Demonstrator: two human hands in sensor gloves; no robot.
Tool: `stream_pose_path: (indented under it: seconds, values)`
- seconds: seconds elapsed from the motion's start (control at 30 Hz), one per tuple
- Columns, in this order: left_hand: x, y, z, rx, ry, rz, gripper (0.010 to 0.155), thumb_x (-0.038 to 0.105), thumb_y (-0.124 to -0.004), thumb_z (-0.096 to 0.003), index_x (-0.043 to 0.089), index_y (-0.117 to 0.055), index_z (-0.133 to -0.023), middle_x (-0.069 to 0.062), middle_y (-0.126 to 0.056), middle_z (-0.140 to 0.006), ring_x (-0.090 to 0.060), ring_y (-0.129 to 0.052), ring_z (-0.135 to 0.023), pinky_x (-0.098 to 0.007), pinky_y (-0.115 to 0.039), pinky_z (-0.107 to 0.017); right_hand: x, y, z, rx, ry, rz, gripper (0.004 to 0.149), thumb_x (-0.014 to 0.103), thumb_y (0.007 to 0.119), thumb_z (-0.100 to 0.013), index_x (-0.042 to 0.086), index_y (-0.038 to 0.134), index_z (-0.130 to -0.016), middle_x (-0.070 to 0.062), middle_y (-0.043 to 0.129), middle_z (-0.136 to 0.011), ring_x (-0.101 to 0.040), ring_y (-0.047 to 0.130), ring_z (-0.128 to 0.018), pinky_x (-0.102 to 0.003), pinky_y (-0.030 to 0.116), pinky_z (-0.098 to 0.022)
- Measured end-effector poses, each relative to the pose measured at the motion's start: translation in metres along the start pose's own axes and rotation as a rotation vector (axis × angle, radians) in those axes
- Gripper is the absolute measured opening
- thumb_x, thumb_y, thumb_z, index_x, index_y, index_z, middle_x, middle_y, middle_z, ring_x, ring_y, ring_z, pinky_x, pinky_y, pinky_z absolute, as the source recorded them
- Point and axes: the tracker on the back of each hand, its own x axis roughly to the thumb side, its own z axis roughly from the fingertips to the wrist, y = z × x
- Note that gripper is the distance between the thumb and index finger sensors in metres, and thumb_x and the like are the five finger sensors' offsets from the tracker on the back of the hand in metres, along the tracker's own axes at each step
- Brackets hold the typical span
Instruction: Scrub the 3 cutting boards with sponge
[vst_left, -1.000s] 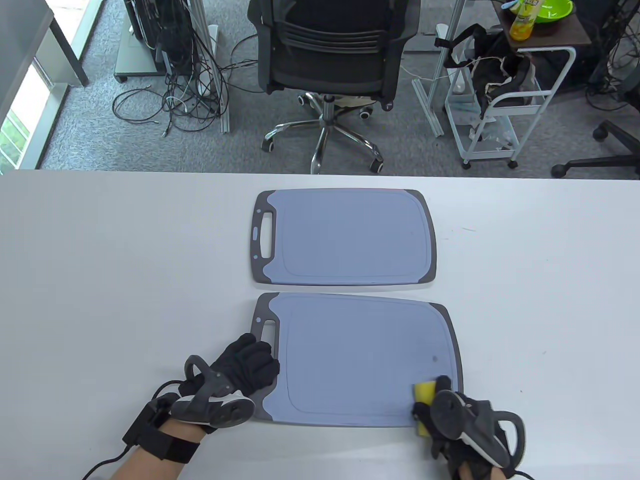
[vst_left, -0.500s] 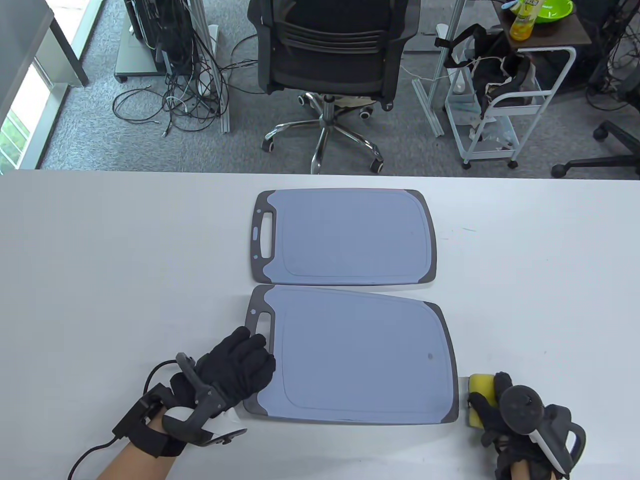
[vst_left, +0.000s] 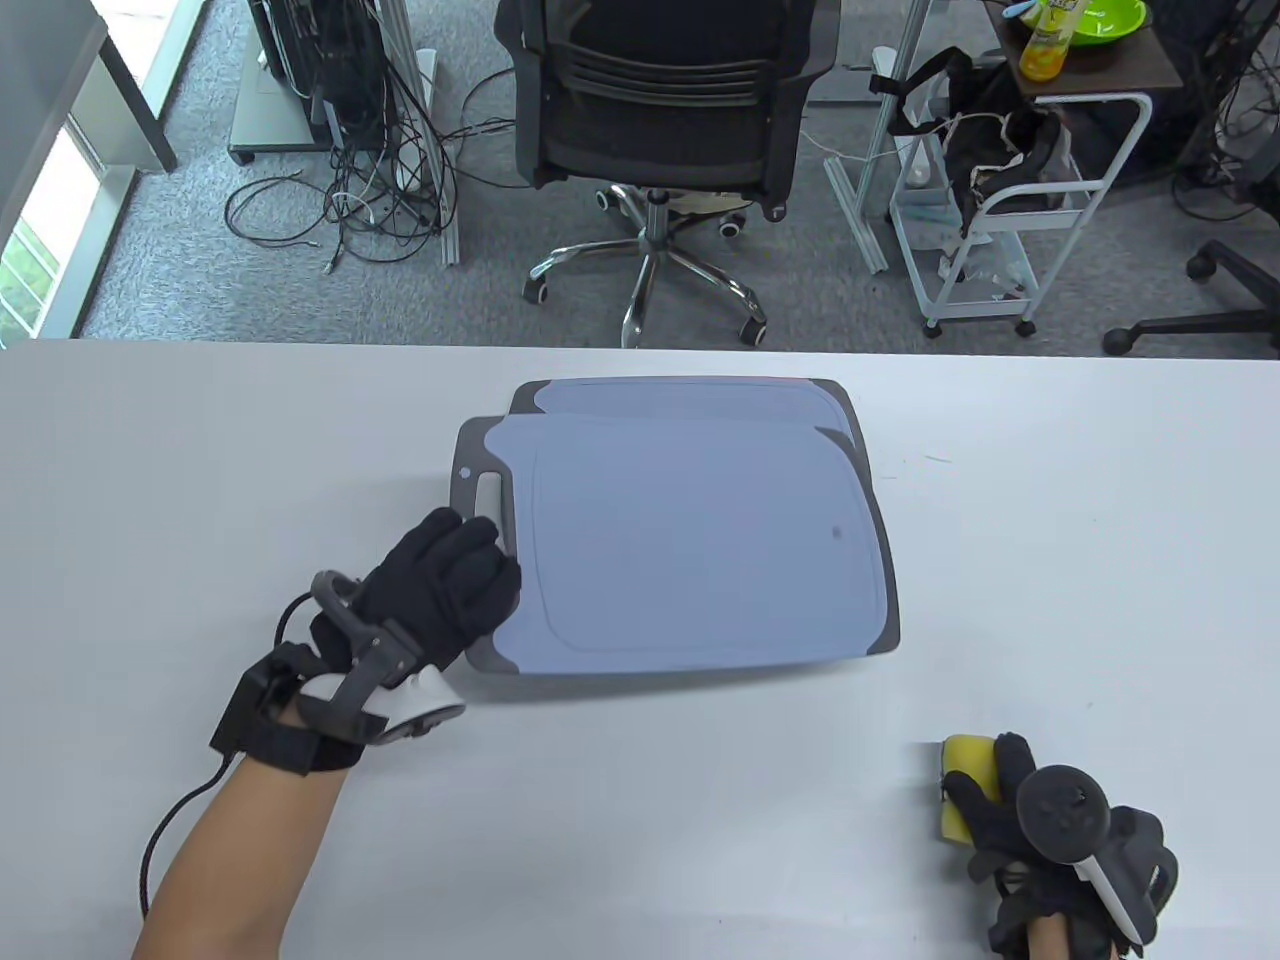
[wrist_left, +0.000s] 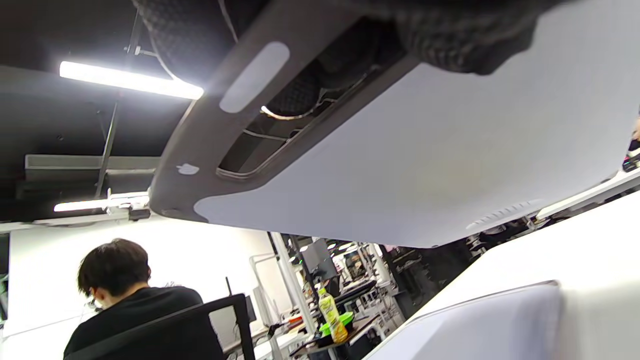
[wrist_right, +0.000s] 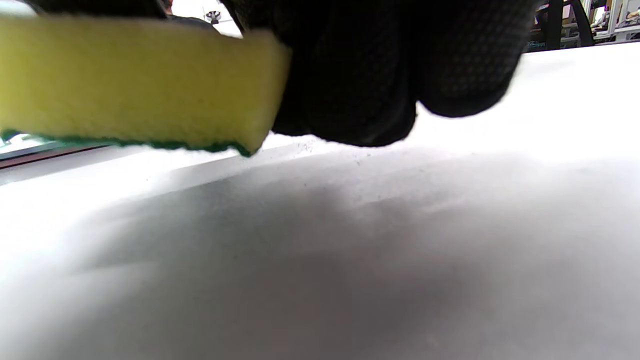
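Observation:
My left hand (vst_left: 450, 570) grips the handle end of a blue cutting board with grey ends (vst_left: 690, 540). It holds the board lifted and tilted over a second, similar board (vst_left: 680, 393), of which only the far strip shows. The left wrist view shows the lifted board's pale underside (wrist_left: 425, 160) with gloved fingers (wrist_left: 470, 35) at its handle slot. My right hand (vst_left: 990, 800) holds a yellow sponge (vst_left: 968, 762) on the table at the near right, clear of the boards. In the right wrist view the sponge (wrist_right: 135, 85) shows a green underside just above the table.
The white table (vst_left: 200, 480) stretches to both sides. A thin reddish edge (vst_left: 780, 380) shows at the far board's back rim. Beyond the table stand an office chair (vst_left: 665, 110) and a white cart (vst_left: 1010, 200). A person (wrist_left: 125, 300) sits in the background of the left wrist view.
My left hand lifted the near board and carried it away from me, over the far board. My right hand took the sponge off that board to the table at the near right.

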Motion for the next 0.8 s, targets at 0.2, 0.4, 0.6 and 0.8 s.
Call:
stream_pose_path:
  seconds: [0.2, 0.4, 0.6, 0.8]
  values:
    - [-0.013, -0.058, -0.043, -0.094, 0.007, 0.013, 0.046, 0.052, -0.082, -0.0465, 0.032, -0.072, -0.087, 0.009, -0.085, -0.085, -0.02, -0.091, -0.089, -0.051, -0.079, -0.07, -0.003, -0.003, 0.0, -0.016, 0.009, -0.024, 0.078, 0.061, 0.074, -0.046, 0.009, 0.065, -0.103, -0.007, 0.091, -0.067, -0.021, 0.094, -0.049, -0.045, 0.081, -0.045]
    - [-0.02, -0.088, -0.047, -0.178, -0.021, 0.015, 0.047, 0.054, -0.079, -0.0454, 0.035, -0.07, -0.088, 0.012, -0.083, -0.086, -0.018, -0.09, -0.091, -0.049, -0.077, -0.072, -0.002, -0.002, -0.001, -0.006, 0.002, -0.025, 0.078, 0.061, 0.074, -0.046, 0.009, 0.064, -0.103, -0.007, 0.091, -0.068, -0.021, 0.094, -0.049, -0.045, 0.081, -0.045]
    - [-0.023, -0.123, -0.038, -0.519, -0.068, -0.189, 0.056, 0.054, -0.08, -0.0493, 0.038, -0.058, -0.097, 0.016, -0.075, -0.099, -0.016, -0.083, -0.102, -0.048, -0.076, -0.074, -0.001, -0.001, -0.001, -0.001, -0.007, -0.031, 0.078, 0.06, 0.073, -0.046, 0.009, 0.064, -0.104, -0.007, 0.09, -0.068, -0.022, 0.094, -0.049, -0.045, 0.08, -0.045]
    - [-0.019, -0.156, -0.035, -0.826, -0.061, -0.307, 0.083, 0.048, -0.099, -0.04, 0.038, -0.048, -0.106, 0.012, -0.07, -0.112, -0.02, -0.081, -0.104, -0.05, -0.076, -0.073, 0.001, 0.0, -0.001, 0.009, -0.006, -0.023, 0.077, 0.06, 0.073, -0.047, 0.009, 0.064, -0.104, -0.007, 0.09, -0.068, -0.022, 0.094, -0.05, -0.046, 0.08, -0.045]
